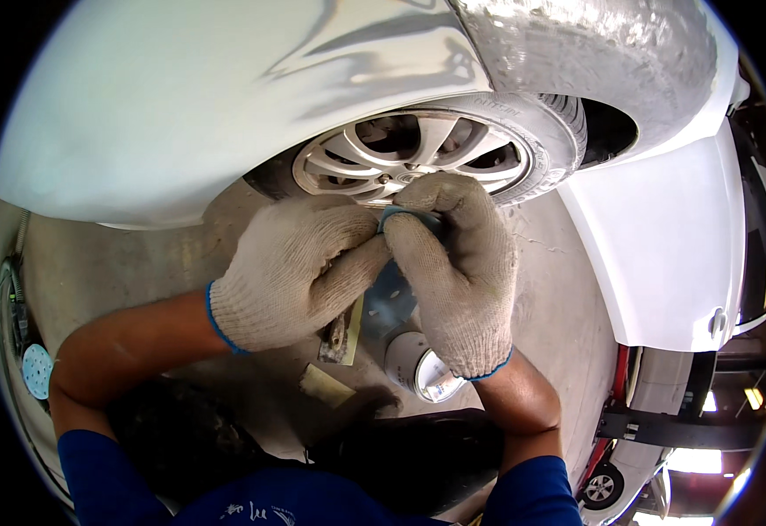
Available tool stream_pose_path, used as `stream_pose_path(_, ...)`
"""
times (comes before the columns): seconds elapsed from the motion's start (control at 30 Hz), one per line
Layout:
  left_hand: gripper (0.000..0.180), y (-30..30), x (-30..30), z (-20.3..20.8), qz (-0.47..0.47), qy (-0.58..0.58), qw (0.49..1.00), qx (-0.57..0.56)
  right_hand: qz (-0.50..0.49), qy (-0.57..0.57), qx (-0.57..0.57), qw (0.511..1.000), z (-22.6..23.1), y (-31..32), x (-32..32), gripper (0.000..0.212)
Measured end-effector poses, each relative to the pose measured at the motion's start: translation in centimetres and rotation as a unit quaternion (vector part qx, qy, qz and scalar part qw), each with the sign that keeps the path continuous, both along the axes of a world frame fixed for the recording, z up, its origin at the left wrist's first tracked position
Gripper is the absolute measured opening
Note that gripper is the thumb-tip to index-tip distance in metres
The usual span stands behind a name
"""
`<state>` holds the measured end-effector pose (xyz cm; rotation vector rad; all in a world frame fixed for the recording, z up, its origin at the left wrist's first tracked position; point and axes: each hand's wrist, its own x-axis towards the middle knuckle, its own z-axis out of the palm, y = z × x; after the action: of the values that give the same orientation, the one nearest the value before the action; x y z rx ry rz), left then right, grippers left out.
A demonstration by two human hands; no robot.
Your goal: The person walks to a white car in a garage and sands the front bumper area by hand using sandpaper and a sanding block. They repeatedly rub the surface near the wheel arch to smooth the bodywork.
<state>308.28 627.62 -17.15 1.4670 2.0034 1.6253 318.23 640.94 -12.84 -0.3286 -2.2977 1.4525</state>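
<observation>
Both my hands wear off-white knitted gloves with blue cuffs and meet in front of the car wheel. My left hand is closed, its thumb and fingers pinching a thin blue sheet that looks like sandpaper. On the other side my right hand grips the same sheet with curled fingers. Only a blue edge shows between the fingertips; the gloves cover the rest. Below the hands a blue-grey surface with pale spots shows; whether it belongs to the held sheet I cannot tell.
The pale car fender and a sanded grey panel surround the wheel. A white door stands out at right. On the floor are a round can, a flat scraper-like piece, and a blue perforated disc near a hose.
</observation>
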Motion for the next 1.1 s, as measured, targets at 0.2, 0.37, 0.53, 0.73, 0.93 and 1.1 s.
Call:
stream_pose_path(0.2,0.018,0.0,0.5,-0.8,-0.024,-0.013,0.999,-0.044,-0.019,0.169,0.287,0.943,3.5,3.3,-1.1,0.018)
stream_pose_path(0.37,0.018,0.2,0.4,-1.6,-0.046,-0.034,0.997,-0.048,0.008,0.237,0.571,0.786,6.2,4.9,-2.7,0.023)
stream_pose_path(0.53,0.018,0.2,0.3,-1.9,-0.034,-0.03,0.998,-0.045,0.001,0.25,0.615,0.748,6.7,5.1,-3.7,0.02)
stream_pose_path(0.73,0.017,0.2,0.1,-2.2,-0.045,-0.062,0.995,-0.056,-0.003,0.252,0.608,0.753,6.4,4.8,-3.9,0.019)
stream_pose_path(0.93,0.016,0.2,0.2,-2.2,-0.055,-0.077,0.993,-0.066,0.001,0.271,0.601,0.752,6.2,4.2,-4.4,0.02)
stream_pose_path(1.1,0.016,0.7,0.5,-2.3,-0.054,-0.076,0.994,-0.047,0.004,0.305,0.608,0.733,5.6,5.2,-4.7,0.021)
